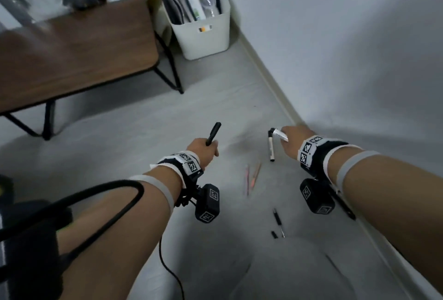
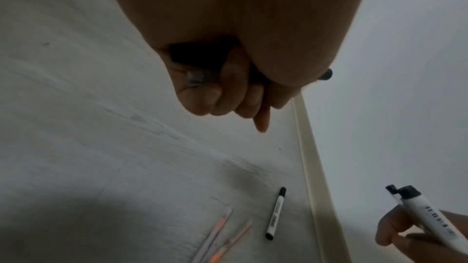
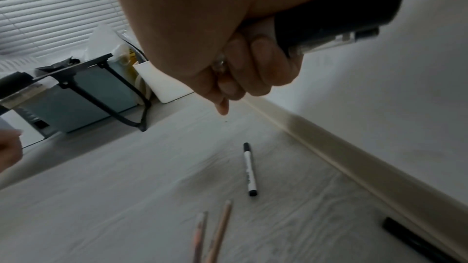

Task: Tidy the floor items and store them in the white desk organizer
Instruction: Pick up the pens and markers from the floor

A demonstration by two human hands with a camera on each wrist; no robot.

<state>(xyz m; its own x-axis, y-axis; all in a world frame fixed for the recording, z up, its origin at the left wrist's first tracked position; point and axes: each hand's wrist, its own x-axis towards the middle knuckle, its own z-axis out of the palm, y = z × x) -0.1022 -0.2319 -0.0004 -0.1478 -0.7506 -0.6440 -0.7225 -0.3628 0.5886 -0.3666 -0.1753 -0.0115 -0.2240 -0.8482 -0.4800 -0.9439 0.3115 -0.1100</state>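
Note:
My left hand (image 1: 203,149) grips a black pen (image 1: 213,133) that sticks up and away from the fist; in the left wrist view its fingers (image 2: 228,97) curl round the pen (image 2: 326,76). My right hand (image 1: 291,142) holds a white marker with a black cap (image 1: 279,133), seen close in the right wrist view (image 3: 329,13) with a thinner clear pen (image 3: 354,37) beside it. Another white marker (image 1: 271,148) lies on the floor between the hands. Two pencils (image 1: 251,177) lie nearer me. The white organizer (image 1: 203,33) stands far back by the wall.
A low wooden table (image 1: 72,55) with black legs (image 1: 170,69) fills the back left. Small black pieces (image 1: 278,218) lie on the floor near my knee (image 1: 287,271). A black pen (image 3: 415,239) lies by the skirting board (image 1: 268,79) on the right. A black cable (image 1: 167,263) trails from my left arm.

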